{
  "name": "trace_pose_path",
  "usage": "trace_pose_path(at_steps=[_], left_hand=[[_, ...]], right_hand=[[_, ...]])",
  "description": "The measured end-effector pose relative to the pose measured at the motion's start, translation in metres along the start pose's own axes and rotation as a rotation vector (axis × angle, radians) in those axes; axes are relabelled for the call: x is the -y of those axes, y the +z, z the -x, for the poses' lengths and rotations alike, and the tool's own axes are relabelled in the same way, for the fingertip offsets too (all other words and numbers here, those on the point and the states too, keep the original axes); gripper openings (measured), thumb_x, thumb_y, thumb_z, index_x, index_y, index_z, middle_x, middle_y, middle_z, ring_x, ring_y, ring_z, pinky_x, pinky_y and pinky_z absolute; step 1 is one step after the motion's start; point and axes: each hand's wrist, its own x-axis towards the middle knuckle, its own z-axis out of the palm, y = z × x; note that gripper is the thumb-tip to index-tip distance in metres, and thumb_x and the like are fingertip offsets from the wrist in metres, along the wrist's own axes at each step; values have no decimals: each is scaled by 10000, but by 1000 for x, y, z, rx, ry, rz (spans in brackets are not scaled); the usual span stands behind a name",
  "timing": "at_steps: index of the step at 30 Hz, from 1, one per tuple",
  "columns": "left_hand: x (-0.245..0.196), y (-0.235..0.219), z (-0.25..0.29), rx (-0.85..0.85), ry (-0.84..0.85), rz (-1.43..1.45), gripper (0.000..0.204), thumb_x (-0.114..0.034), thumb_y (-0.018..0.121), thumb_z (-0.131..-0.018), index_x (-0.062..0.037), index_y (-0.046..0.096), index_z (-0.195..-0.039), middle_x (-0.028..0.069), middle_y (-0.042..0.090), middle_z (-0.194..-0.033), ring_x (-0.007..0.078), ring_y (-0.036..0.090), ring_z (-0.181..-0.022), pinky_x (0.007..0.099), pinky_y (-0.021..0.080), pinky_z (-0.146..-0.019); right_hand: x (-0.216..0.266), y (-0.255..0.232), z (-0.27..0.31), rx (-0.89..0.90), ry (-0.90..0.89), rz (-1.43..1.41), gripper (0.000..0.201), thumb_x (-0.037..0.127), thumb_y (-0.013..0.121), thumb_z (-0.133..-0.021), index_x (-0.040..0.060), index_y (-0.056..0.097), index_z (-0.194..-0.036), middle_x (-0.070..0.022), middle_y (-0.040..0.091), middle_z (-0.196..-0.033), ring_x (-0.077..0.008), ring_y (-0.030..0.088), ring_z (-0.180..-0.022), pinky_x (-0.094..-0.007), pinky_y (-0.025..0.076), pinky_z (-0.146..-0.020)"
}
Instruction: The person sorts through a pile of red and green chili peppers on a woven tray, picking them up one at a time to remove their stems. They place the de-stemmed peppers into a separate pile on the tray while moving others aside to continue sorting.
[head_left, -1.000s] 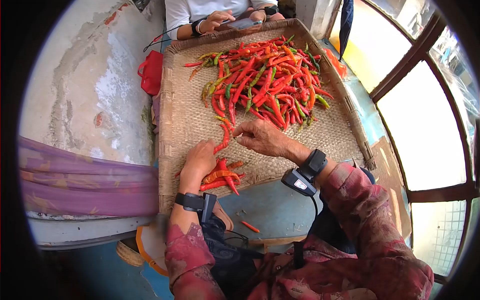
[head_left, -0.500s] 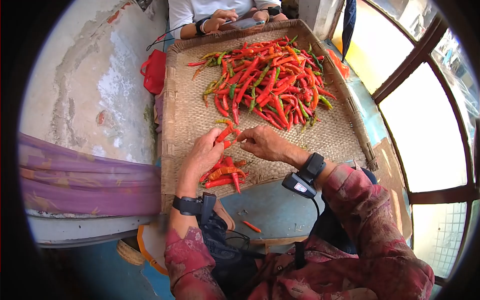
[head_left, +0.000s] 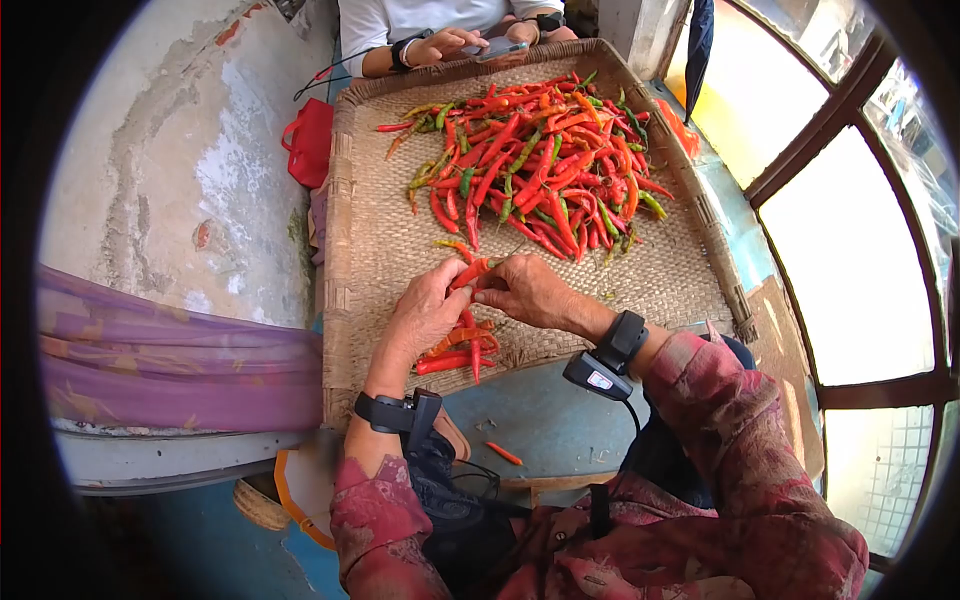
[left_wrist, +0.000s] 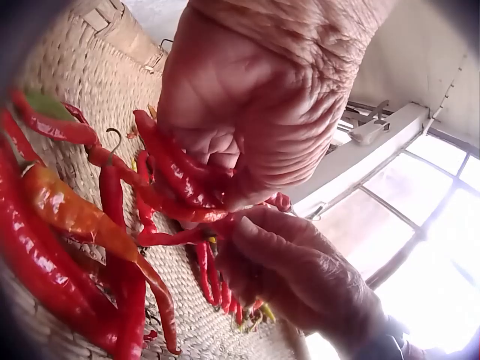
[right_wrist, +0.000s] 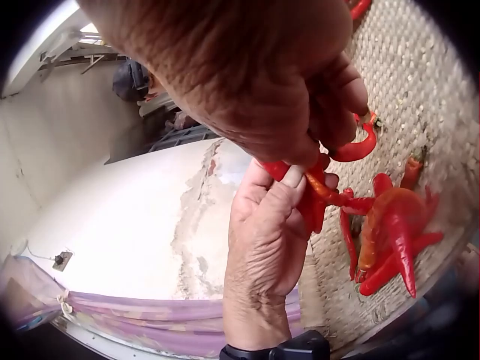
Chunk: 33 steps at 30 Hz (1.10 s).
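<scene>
My left hand grips a few red chili peppers above the near half of a woven tray. Against it is my right hand, its thumb and fingers pinching the end of a red chili. From the left wrist, glossy red chilies show under the curled left fingers, with the right thumb pressed on a chili tip. The right wrist view has the left thumb lying over the held chilies. Just below the hands lies a small group of red and orange chilies.
A large heap of red, orange and green chilies covers the tray's far half. Across it, a person in white holds a phone. A red bag hangs at left; windows line the right. One chili lies below the tray.
My left hand has lifted from the tray with chilies in it and moved right, up to the right hand. The right hand now pinches a chili there. The heap looks the same.
</scene>
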Motion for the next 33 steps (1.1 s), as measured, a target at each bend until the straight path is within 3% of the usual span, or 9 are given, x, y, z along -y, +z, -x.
trace_pose_path(at_steps=[5,8,11,14,21,24,25,28,33], left_hand=[[18,2,-4,-104,-102,68,179,-92,448,-881,20,530,-994,144,627,-868,219,627,-761,327,505,-696],[32,0,-6,-155,-156,57,181,-86,449,-876,23,527,-998,149,625,-868,227,636,-795,339,519,-722],[29,-3,-5,-170,-152,-10,181,-80,471,-857,19,534,-995,163,625,-875,261,632,-785,352,503,-716],[23,-5,-4,-137,-118,-221,186,-61,487,-829,9,537,-995,219,619,-917,369,605,-869,418,470,-745],[31,13,-8,-130,-8,-223,217,-26,495,-810,-29,560,-1017,220,601,-898,387,574,-883,441,447,-764],[33,31,-12,-79,150,-351,277,1,527,-796,-76,574,-1058,172,568,-974,366,563,-916,420,462,-766],[34,35,-12,-78,152,-350,277,1,527,-796,-76,574,-1058,172,568,-974,366,563,-916,420,462,-766],[34,47,-16,35,68,-543,329,-14,465,-823,-98,558,-1127,177,558,-992,366,563,-943,442,463,-797],[37,59,-25,31,-60,-660,186,-69,480,-843,-31,533,-1018,220,532,-945,392,556,-909,470,453,-770]], right_hand=[[6,-7,3,90,0,152,252,260,636,-797,17,612,-860,-177,607,-668,-351,609,-658,-423,481,-608],[10,-18,2,83,14,161,263,267,622,-803,7,589,-813,-179,600,-671,-345,607,-667,-416,481,-611],[15,-41,-1,85,24,58,265,263,609,-810,-1,584,-813,-146,597,-669,-284,611,-631,-393,482,-588],[30,-62,-1,153,267,-299,150,175,567,-871,28,543,-849,-17,584,-716,-77,569,-647,-218,487,-513],[34,-72,4,188,247,-397,95,122,558,-846,32,535,-823,-12,566,-724,-77,560,-637,-214,475,-508],[29,-68,8,254,127,-200,94,110,557,-821,17,547,-827,-30,561,-714,-110,563,-657,-266,475,-570],[27,-66,9,277,19,-58,101,108,555,-812,9,551,-830,-38,559,-707,-120,565,-670,-284,472,-597],[23,-64,11,379,16,-12,138,107,548,-795,-11,567,-864,-78,581,-718,-167,577,-690,-323,465,-643],[13,-60,14,421,15,117,158,111,546,-788,-10,585,-882,-110,614,-752,-230,604,-713,-351,475,-669]])
